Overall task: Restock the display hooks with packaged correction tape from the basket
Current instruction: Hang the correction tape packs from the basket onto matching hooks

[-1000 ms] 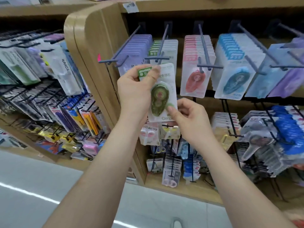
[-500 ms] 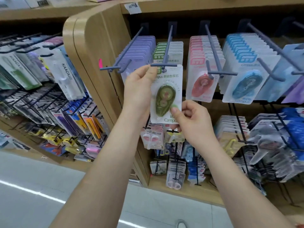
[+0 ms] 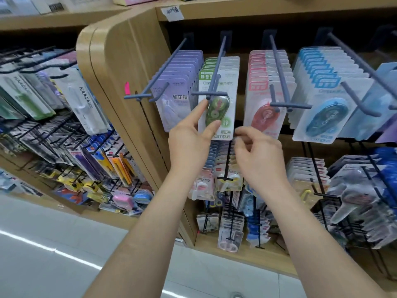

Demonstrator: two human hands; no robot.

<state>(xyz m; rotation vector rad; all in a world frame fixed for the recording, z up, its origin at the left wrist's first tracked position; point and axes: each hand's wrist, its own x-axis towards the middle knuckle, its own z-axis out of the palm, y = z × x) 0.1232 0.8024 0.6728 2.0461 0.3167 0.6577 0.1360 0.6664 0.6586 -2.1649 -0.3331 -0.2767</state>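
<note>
Green-cased correction tape pack (image 3: pixel 217 108) hung at the front of its stack on the second blue-grey hook (image 3: pixel 217 65) of the wooden shelf unit (image 3: pixel 120 61). One left hand (image 3: pixel 191 138) was spread wide, its straight index finger (image 3: pixel 200 109) lying along the blister's left edge and its thumb (image 3: pixel 211 129) touching the lower end. One right hand (image 3: pixel 260 155) hovered just below the card's lower right corner, fingers loosely curled and holding nothing. Three more stacks hung alongside in full view: lilac (image 3: pixel 178 82), red (image 3: pixel 266 100) and blue (image 3: pixel 326 108).

The correction tape pack (image 3: pixel 229 89) hangs frontmost on its hook (image 3: pixel 218 61).
</note>
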